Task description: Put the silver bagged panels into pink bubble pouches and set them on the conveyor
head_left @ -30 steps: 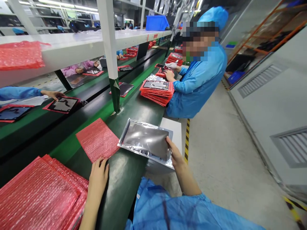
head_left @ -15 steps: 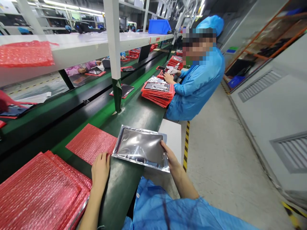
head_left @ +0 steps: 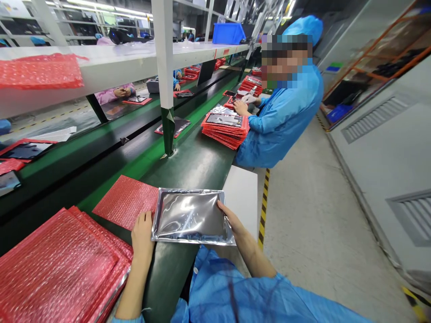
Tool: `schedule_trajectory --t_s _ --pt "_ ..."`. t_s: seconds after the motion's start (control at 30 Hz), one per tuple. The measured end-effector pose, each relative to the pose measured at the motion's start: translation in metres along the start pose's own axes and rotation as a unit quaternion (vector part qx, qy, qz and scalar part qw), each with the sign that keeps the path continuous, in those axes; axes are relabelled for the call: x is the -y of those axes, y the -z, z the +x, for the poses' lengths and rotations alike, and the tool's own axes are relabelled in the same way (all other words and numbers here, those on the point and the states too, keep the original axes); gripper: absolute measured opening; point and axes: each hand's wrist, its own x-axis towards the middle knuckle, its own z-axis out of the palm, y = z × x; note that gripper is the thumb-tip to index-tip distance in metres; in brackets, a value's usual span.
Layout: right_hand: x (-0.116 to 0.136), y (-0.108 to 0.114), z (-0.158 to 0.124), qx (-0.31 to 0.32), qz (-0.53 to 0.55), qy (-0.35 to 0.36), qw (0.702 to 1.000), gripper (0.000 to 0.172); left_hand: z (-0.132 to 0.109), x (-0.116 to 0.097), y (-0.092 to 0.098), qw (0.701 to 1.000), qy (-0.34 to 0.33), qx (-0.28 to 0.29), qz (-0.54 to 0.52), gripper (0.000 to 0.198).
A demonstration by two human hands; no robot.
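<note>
My right hand grips the right end of a shiny silver sealed pouch, thumb on top and the other fingers hidden beneath. The pouch is held nearly level over the bench edge. My left hand is closed with curled fingers at the near right edge of a red bubble-wrap bag that lies flat on the bench; its thumb is hidden. The pouch's left edge meets this hand and overlaps the bag's right side. Left of my forearm is a stack of red bubble-wrap bags, with a silver edge showing under it.
A green bench runs forward beside a dark conveyor. A white post stands ahead, supporting a shelf. A co-worker in blue works beside stacked red bags. A white board is beyond the pouch.
The silver pouch has shifted left and turned more level, its left edge now against my left hand. My right hand moved left with it; my left hand stays by the red bag.
</note>
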Motion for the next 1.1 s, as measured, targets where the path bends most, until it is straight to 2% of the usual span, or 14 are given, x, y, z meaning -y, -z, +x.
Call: schedule_trajectory --t_s 0.1,0.2,0.3,0.47,0.63,0.77,0.9,1.0,1.1 --pt "-0.005 0.000 0.007 0.008 0.003 -0.018 1.000 0.036 0.004 0.003 -0.002 0.996 0.026 -0.023 -0.077 0.025" --pt "-0.007 0.001 0.016 0.003 0.012 -0.025 1.000 0.036 0.008 0.006 -0.003 0.982 0.058 -0.066 -0.168 0.028" --pt "-0.009 0.003 0.021 0.003 0.024 -0.042 0.999 0.036 0.008 0.005 0.001 0.973 0.069 -0.086 -0.205 0.029" --pt "-0.009 0.005 0.017 0.032 0.055 -0.055 0.996 0.033 0.004 -0.009 0.010 0.986 0.076 -0.074 -0.130 0.030" --pt "-0.003 -0.006 0.012 0.029 0.016 -0.043 0.999 0.025 0.001 -0.022 0.012 0.991 0.069 -0.072 -0.084 0.028" --pt "0.001 -0.011 0.008 0.018 -0.007 -0.041 0.999 0.025 0.001 -0.024 0.015 0.992 0.062 -0.089 -0.068 0.030" --pt "0.004 -0.009 0.002 -0.001 -0.040 -0.037 0.998 0.024 0.000 -0.022 0.019 0.993 0.067 -0.075 -0.067 0.029" --pt "0.007 -0.009 -0.001 -0.009 -0.058 -0.050 0.997 0.029 -0.002 -0.024 0.021 0.995 0.043 -0.078 -0.050 0.029" --pt "0.012 -0.011 -0.003 -0.016 -0.072 -0.033 0.997 0.034 -0.002 -0.026 0.020 0.994 0.030 -0.098 -0.035 0.030"
